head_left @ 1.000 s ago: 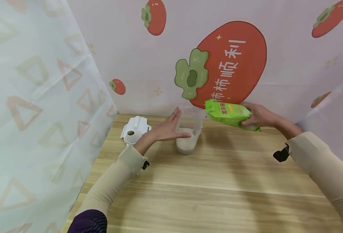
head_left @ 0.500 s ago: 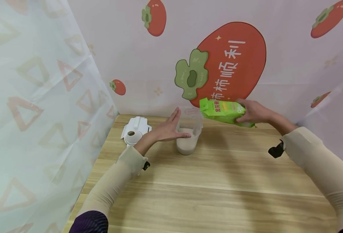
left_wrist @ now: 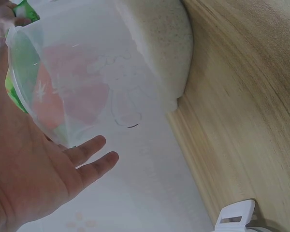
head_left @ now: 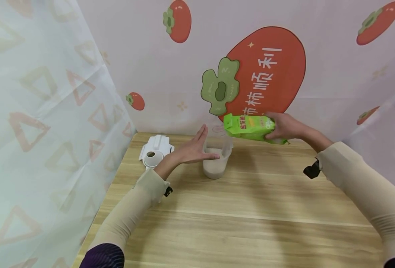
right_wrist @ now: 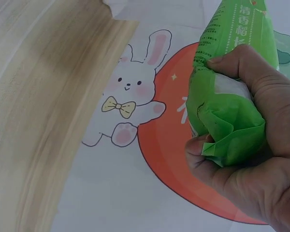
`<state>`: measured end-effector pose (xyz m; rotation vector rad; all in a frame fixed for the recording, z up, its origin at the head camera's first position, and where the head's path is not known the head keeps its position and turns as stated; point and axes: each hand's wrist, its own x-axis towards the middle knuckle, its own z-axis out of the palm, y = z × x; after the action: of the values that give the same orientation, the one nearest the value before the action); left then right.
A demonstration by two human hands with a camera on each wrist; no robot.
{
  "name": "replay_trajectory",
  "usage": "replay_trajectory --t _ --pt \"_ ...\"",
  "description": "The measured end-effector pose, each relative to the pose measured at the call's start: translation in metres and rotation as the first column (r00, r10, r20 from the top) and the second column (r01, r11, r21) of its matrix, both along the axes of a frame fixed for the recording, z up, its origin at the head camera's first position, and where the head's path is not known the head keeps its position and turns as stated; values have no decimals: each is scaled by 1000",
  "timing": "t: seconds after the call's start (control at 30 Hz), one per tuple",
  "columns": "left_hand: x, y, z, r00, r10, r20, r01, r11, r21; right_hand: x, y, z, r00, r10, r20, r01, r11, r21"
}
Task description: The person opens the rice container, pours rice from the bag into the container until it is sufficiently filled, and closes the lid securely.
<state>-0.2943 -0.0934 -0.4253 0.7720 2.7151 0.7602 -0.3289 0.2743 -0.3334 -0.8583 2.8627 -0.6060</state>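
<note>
A clear plastic container (head_left: 215, 172) stands on the wooden table, with white rice (left_wrist: 162, 43) in its lower part. My left hand (head_left: 194, 149) is at its left side, thumb stretched across the near side and fingers straight; the left wrist view shows the hand (left_wrist: 38, 169) close by the rim. My right hand (head_left: 286, 126) grips a green bag of rice (head_left: 247, 127) by its bottom end and holds it on its side. The bag's other end overlaps the container's top right in the head view. In the right wrist view fingers and thumb wrap the bag's crumpled end (right_wrist: 227, 116).
A white plastic lid (head_left: 158, 144) with a round cup-like part (head_left: 152, 158) lies left of the container. Behind the table (head_left: 217, 223) hangs a wall sheet (head_left: 170, 74) printed with persimmons; another patterned sheet (head_left: 50, 130) borders the left side.
My right hand has moved left with the green bag of rice, bringing its end over the container's right rim. My left hand and the container have stayed in place.
</note>
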Motion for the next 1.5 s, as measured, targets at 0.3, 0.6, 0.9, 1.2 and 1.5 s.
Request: replay_trajectory --t 0.3,0.6,0.9,1.2,1.5 --pt "1 0 1 1000 -2 -5 2 1000 1 -3 -12 3 999 13 -40 -13 1000 -5" --pt "2 0 2 1000 -7 -6 7 1000 -5 -2 -24 7 996 9 -85 -4 998 59" --pt "3 0 2 1000 -4 -2 4 1000 -14 -4 -31 8 997 -12 -82 20 995 98" --pt "3 1 1 1000 2 2 -2 1000 -14 -4 -40 9 996 4 -92 6 994 111" --pt "2 0 0 1000 5 -5 -5 1000 -10 -3 -48 15 993 29 -115 -14 992 129"
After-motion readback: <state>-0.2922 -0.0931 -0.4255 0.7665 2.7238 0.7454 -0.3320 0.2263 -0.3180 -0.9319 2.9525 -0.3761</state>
